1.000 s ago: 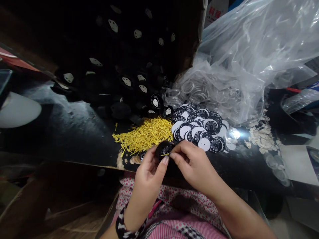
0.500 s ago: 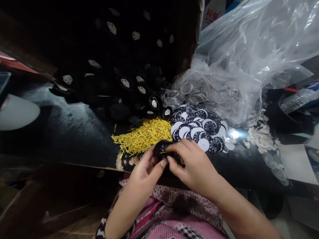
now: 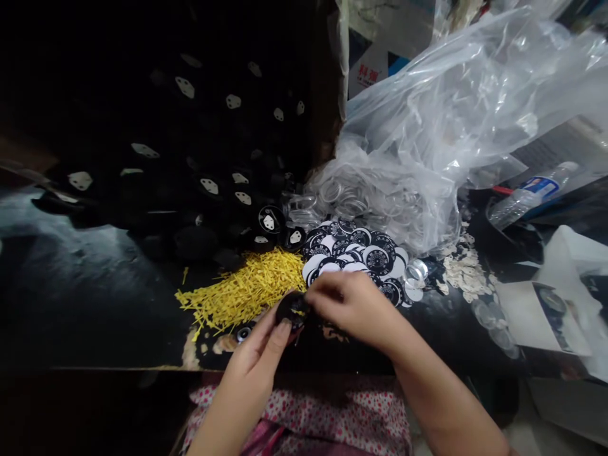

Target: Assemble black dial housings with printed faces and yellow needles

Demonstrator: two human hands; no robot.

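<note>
My left hand [image 3: 256,351] grips a small round black gauge [image 3: 287,306] from its left and lower side, thumb near the face. A bit of yellow, like a pointer, shows on the dark face. At the gauge's upper right edge is my right hand [image 3: 354,307], its fingers curled together in a pinch; anything between the fingertips is hidden. A pile of thin yellow pointers [image 3: 249,285] lies just beyond the left hand. Behind the right hand spreads a heap of black-and-white printed dial discs [image 3: 377,259], some turned white side up.
A large dark box [image 3: 323,82] with black housings stands at the back left. Clear round covers [image 3: 344,196] spill from a plastic bag [image 3: 427,107]. Small whitish plates [image 3: 465,269], a white box [image 3: 527,316] and a plastic bottle [image 3: 536,193] are at right.
My right fingers have drawn back from the dial face to its upper right edge. The left hand still holds the gauge, now more tilted. The whole view has shifted to the right.
</note>
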